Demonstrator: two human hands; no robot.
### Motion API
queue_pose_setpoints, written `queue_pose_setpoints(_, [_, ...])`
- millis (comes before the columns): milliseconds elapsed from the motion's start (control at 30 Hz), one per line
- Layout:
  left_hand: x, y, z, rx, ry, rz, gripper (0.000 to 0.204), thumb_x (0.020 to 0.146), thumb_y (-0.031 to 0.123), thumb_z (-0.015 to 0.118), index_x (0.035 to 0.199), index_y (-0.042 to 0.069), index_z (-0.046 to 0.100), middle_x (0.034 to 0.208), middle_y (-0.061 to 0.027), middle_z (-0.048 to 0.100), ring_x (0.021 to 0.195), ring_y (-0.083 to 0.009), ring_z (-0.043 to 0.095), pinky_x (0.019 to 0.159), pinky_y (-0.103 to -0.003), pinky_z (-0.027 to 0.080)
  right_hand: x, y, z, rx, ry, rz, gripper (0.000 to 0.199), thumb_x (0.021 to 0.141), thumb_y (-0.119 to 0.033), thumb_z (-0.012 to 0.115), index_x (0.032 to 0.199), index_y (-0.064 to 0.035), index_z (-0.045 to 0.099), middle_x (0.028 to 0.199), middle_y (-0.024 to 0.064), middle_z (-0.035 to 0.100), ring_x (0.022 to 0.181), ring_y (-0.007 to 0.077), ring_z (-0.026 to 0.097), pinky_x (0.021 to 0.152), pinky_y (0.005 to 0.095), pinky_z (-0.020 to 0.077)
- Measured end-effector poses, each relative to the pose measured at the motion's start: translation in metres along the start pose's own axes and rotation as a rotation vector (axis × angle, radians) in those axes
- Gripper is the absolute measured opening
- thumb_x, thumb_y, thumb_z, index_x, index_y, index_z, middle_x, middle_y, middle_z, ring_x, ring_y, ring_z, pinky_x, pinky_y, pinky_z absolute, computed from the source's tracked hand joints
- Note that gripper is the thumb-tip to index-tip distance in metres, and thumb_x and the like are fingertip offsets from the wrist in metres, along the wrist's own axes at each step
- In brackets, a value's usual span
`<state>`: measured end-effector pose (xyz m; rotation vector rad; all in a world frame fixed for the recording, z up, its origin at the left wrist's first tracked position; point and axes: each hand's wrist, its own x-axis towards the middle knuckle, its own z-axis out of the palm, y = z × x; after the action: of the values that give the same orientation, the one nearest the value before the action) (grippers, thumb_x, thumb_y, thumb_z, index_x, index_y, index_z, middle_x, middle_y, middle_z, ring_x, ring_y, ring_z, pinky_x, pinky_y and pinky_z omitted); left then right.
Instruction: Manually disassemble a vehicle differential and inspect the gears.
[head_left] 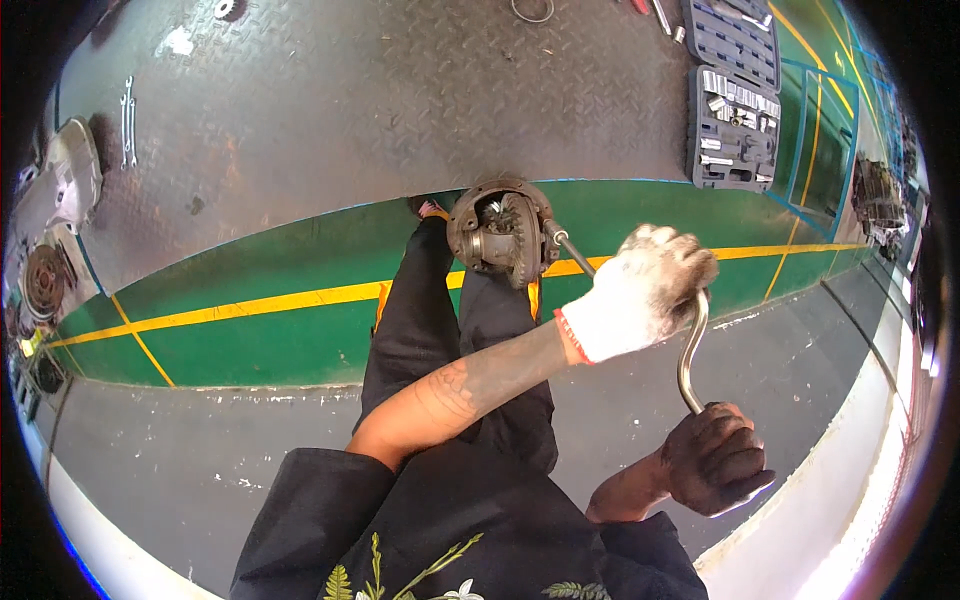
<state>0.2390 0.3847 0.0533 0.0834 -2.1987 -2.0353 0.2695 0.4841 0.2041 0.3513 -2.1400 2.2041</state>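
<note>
A differential assembly with a round flange and a toothed ring gear sits in front of my legs, near the edge of the metal plate. A speed brace, a cranked metal wrench handle, runs from a socket at the right side of the housing. My left hand, in a soiled white work glove with a red cuff, is closed round the brace near its middle. Lower right, my right hand wraps round the end of the handle. The fastener under the socket is hidden.
An opened grey socket set case lies at the plate's right edge. Two wrenches, a small gear and a metal ring lie on the plate. A metal housing stands far left; more machine parts are far right.
</note>
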Motion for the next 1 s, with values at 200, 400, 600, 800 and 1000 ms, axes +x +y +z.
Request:
queue_pose_setpoints(200, [0.011,0.004,0.01,-0.017,-0.242,-0.032,0.016,0.085,0.024,0.071,0.086,0.01,0.065,0.083,-0.014,0.066,0.087,-0.0362,0.067,0.081,-0.048,0.05,0.005,0.006,0.014,0.131,-0.113,0.018,0.063,0.114,-0.036,0.033,0.054,-0.0176,0.034,0.051,-0.0046,0.025,0.039,0.0083,0.027,0.042,0.0252,0.0232])
queue_pose_setpoints(400, [0.006,-0.002,0.017,-0.059,-0.187,-0.002,0.017,0.084,0.025,0.072,0.081,0.01,0.066,0.076,-0.0145,0.066,0.082,-0.035,0.069,0.076,-0.047,0.052,0.007,0.005,0.021,0.082,-0.185,0.0,0.063,0.114,-0.036,0.033,0.054,-0.0184,0.032,0.05,-0.0048,0.024,0.038,0.0068,0.024,0.04,0.0246,0.0214])
queue_pose_setpoints(600, [-0.005,0.007,0.028,-0.075,-0.429,-0.051,0.026,0.088,0.034,0.072,0.076,0.011,0.066,0.063,-0.0109,0.063,0.063,-0.0323,0.067,0.066,-0.046,0.054,0.014,0.008,0.007,0.123,-0.068,0.012,0.062,0.114,-0.039,0.03,0.056,-0.0176,0.035,0.048,-0.0044,0.028,0.037,0.0093,0.029,0.04,0.0261,0.0283])
queue_pose_setpoints(800, [-0.069,0.015,0.01,0.028,-0.503,0.039,0.035,0.09,0.043,0.072,0.072,0.014,0.064,0.057,-0.0073,0.058,0.055,-0.0298,0.065,0.058,-0.042,0.051,0.034,0.015,-0.012,0.175,0.421,0.01,0.057,0.115,-0.036,0.031,0.061,-0.0187,0.035,0.051,-0.0038,0.021,0.044,0.0095,0.018,0.047,0.0268,0.0226])
queue_pose_setpoints(1000, [-0.1,0.016,-0.004,0.096,-0.256,0.011,0.034,0.085,0.044,0.077,0.073,0.015,0.065,0.056,-0.0057,0.054,0.055,-0.0275,0.059,0.057,-0.042,0.046,0.012,0.002,-0.011,0.115,-0.024,0.093,0.059,0.114,-0.038,0.032,0.059,-0.0178,0.036,0.051,-0.0029,0.023,0.043,0.0119,0.025,0.048,0.0296,0.0278])
